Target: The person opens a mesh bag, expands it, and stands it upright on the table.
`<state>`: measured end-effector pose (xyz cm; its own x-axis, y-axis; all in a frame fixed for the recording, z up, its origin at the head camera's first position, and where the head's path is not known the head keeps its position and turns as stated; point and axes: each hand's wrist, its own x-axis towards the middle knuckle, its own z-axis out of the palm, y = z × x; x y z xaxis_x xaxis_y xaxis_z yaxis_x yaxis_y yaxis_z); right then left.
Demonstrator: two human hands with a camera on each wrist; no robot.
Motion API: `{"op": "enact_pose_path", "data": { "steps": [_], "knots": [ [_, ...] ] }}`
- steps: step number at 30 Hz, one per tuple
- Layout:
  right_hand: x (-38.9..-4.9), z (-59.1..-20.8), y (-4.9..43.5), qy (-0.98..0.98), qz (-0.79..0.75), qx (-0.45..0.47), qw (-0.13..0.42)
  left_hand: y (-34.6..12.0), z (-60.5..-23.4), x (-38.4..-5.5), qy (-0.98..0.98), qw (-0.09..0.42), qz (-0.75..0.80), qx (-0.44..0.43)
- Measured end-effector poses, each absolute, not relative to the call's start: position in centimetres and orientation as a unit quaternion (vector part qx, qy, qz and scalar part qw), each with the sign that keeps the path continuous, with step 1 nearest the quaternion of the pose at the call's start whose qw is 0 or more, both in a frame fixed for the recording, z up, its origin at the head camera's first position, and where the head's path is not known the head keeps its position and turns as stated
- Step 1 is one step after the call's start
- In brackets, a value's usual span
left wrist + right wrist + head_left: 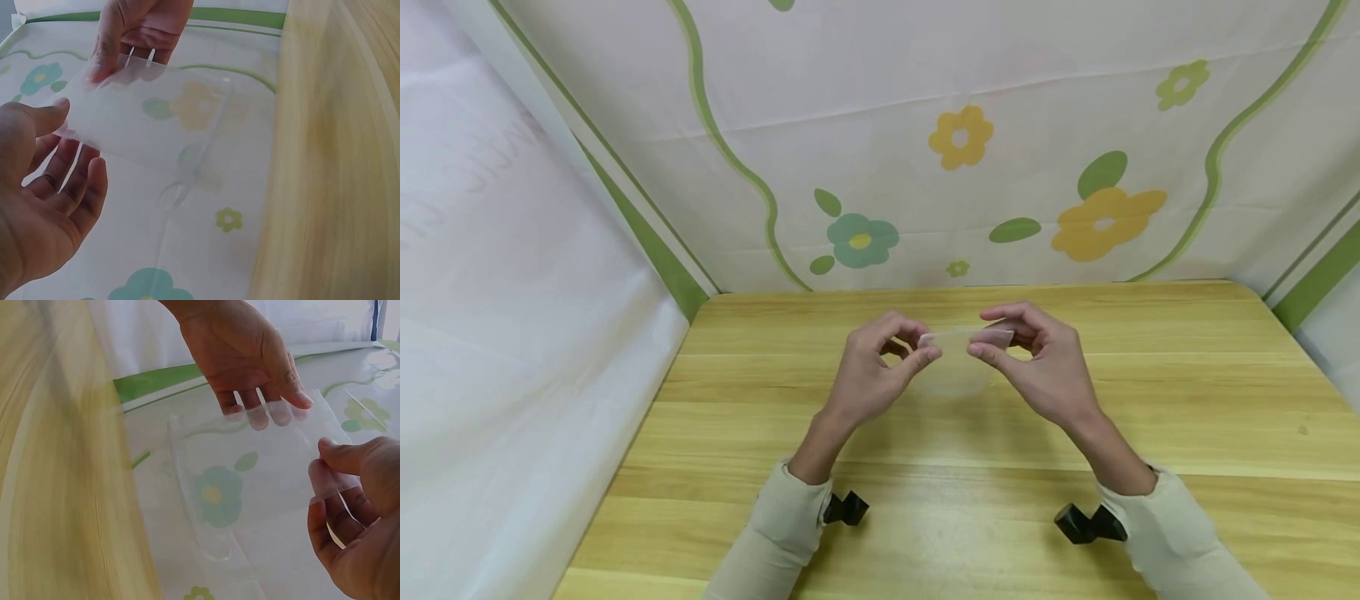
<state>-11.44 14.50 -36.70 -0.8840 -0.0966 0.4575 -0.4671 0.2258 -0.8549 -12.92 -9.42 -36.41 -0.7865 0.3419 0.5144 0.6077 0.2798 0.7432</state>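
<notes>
Between both hands hangs a small translucent plastic bag [953, 372], thin and see-through, with the cloth's flower print showing through it in both wrist views. My left hand [876, 367] pinches one upper corner between thumb and fingers. The opposite upper corner is pinched by my right hand [1048, 367], its index finger raised off the plastic in the head view. In the left wrist view the bag [140, 119] spreads out from the fingertips, its far edge ending in a rounded fold. Some right fingertips show through the plastic [269, 462] in the right wrist view.
A wooden table [962, 542] lies beneath the hands. White cloth with printed flowers [880, 108] rises behind it, and a plain white cloth [527, 375] hangs along the left side. Black mounts [847, 508] stick out from the sleeves near both wrists.
</notes>
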Motion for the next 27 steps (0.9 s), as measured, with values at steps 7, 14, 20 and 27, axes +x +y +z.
{"op": "enact_pose_path", "data": {
  "steps": [7,14,20,27],
  "knots": [
    [-11.54,-36.72,14.63,-0.770,0.587,0.199,0.151,-9.62,-36.51,-13.16,-0.789,0.133,-0.521,-0.298],
    [-11.54,-36.83,14.54,-0.774,0.585,0.189,0.152,-9.49,-36.78,-13.17,-0.786,0.139,-0.526,-0.293],
    [-11.39,-36.80,14.22,-0.761,0.601,0.182,0.163,-9.15,-36.91,-12.99,-0.786,0.130,-0.527,-0.296],
    [-11.38,-36.85,14.19,-0.759,0.601,0.191,0.162,-8.95,-36.83,-12.92,-0.791,0.126,-0.515,-0.305]
  ]
}}
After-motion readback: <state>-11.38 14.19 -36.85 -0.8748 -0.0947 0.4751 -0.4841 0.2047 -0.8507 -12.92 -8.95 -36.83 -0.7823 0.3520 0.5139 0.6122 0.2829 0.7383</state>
